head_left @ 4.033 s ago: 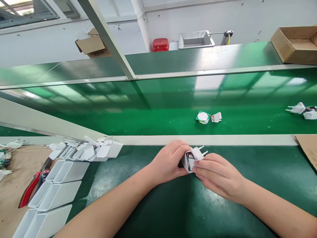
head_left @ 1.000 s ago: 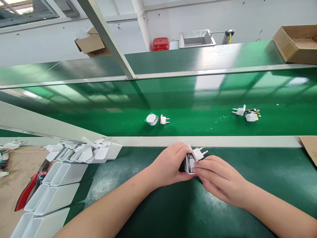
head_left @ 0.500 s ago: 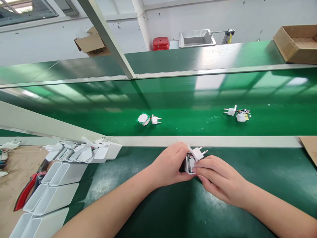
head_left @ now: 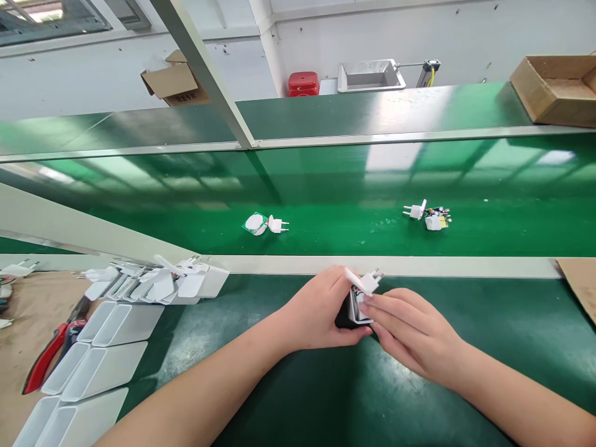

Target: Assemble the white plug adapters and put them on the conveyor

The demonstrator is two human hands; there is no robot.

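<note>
- Head view, looking down at my hands over the dark green bench mat (head_left: 261, 388)
- My left hand (head_left: 319, 307) is closed around the back of a small white adapter (head_left: 356, 305), fingers curled over its far side
- My right hand (head_left: 410, 329) is closed on the adapter's near side, fingertips (head_left: 365, 307) pressed against it, so both hands grip it together
- The adapter sits between my hands, just above the mat, with its open side showing coloured wires (head_left: 356, 301)
- A white plug cap (head_left: 365, 282) with two metal pins sits tilted at the top of the adapter, touching it
- Beyond the pale rail, on the bright green belt (head_left: 335, 239), a circuit board with a white disc (head_left: 255, 224) lies just beside a plug cap (head_left: 278, 225)
- Farther right on that belt, another plug cap (head_left: 414, 212) lies beside a small white casing (head_left: 433, 223)
- Left of my hands are stacked white casings (head_left: 158, 285), rows of open white shells (head_left: 107, 347) and red-handled cutters (head_left: 46, 366)
- Up on the top shelf, to the right, sits a cardboard tray (head_left: 554, 90)
</note>
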